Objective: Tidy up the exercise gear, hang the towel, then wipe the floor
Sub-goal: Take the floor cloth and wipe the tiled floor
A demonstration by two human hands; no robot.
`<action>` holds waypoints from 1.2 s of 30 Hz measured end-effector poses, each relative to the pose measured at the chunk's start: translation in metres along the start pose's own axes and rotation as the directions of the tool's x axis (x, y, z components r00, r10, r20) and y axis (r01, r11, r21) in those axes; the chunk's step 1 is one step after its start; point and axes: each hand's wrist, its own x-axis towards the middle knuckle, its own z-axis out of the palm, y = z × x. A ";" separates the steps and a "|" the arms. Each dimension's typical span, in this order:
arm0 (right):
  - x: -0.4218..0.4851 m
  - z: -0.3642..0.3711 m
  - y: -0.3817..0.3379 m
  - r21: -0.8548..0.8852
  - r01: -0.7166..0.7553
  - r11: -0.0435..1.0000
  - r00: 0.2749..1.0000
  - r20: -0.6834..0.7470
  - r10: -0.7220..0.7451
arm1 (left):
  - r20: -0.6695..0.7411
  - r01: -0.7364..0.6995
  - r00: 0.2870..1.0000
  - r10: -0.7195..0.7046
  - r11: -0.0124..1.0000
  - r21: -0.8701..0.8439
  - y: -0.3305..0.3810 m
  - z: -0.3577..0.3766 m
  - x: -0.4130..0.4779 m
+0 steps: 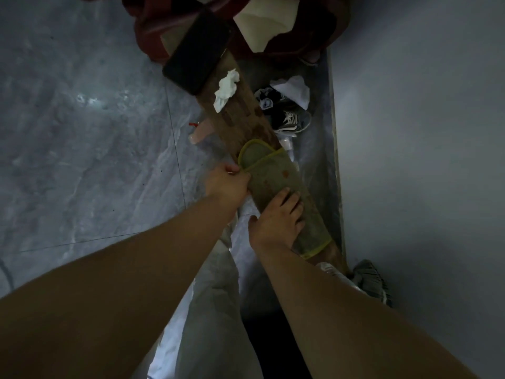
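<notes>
Draping a green towel point(281, 187) over a long wooden plank point(240, 116), left hand point(226, 184) fingers pinching its yellow-trimmed edge, right hand point(278, 220) fingers spread flat on top, black phone point(196, 53) and crumpled tissue point(225, 90) further along, dim shoes point(287, 116) beside, plank's lower end hidden.

I see a dim, underexposed view, soft and grainy throughout. Pale glare sits on the floor point(90, 99) at left. Wide-angle bending stretches my edges.

no readable text, labels, brands, numbers or signs anywhere
</notes>
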 end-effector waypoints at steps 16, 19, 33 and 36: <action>-0.122 -0.104 -0.087 0.393 0.423 0.817 0.889 -0.007 -0.457 | -0.086 -0.191 0.981 0.171 0.844 -0.501 0.024 -0.241 -0.108; -0.178 -0.136 -0.145 0.339 0.556 0.759 0.796 0.046 -0.604 | -0.145 -0.187 0.981 0.129 0.820 -0.541 0.003 -0.331 -0.123; -0.434 -0.175 -0.415 -0.037 0.965 0.261 0.261 0.284 -0.923 | -0.629 -0.323 0.762 0.154 0.932 -0.164 -0.129 -0.639 -0.222; -0.458 -0.161 -0.461 -0.109 0.989 0.105 0.136 0.344 -0.929 | -0.725 -0.284 0.688 0.038 0.933 -0.221 -0.146 -0.672 -0.227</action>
